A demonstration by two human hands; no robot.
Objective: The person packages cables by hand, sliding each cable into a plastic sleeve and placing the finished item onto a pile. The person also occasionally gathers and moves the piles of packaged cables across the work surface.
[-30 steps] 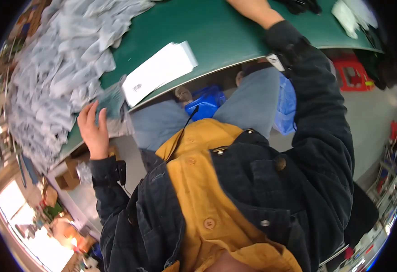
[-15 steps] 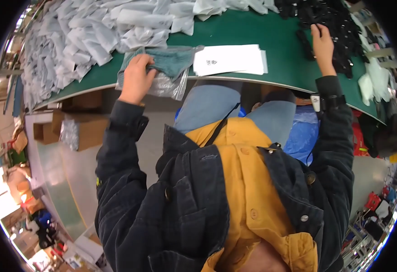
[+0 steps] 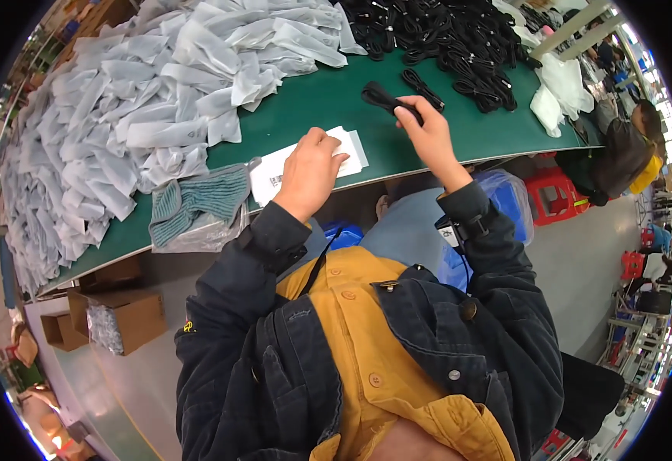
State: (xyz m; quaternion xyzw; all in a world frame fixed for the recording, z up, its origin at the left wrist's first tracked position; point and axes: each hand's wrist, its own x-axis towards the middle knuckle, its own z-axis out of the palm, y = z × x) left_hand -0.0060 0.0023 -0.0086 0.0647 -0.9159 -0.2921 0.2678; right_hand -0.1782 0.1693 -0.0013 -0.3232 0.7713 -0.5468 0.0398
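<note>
A coiled black cable [image 3: 380, 97] is pinched in my right hand [image 3: 430, 137], held up over the green table. My left hand [image 3: 310, 173] lies over a stack of flat white sheets or bags [image 3: 265, 180] near the table's front edge, its fingers bent and the thumb apart. Left of that stack, a teal ribbed cloth [image 3: 201, 198] rests on a clear plastic bag [image 3: 198, 238], which hangs a little over the edge. One loose black cable bundle [image 3: 422, 88] lies just beyond my right hand.
A large heap of filled whitish bags [image 3: 175, 100] covers the table's left side. Coiled black cables [image 3: 459, 50] are piled at the back right, beside white plastic [image 3: 562, 96]. Below stand cardboard boxes [image 3: 125, 319], a blue-lined bin [image 3: 505, 200] and a red stool [image 3: 555, 198].
My right hand has drawn a black cable out of the pile, toward the middle. My left hand has left the teal cloth and moved right onto the white stack. The view has shifted.
</note>
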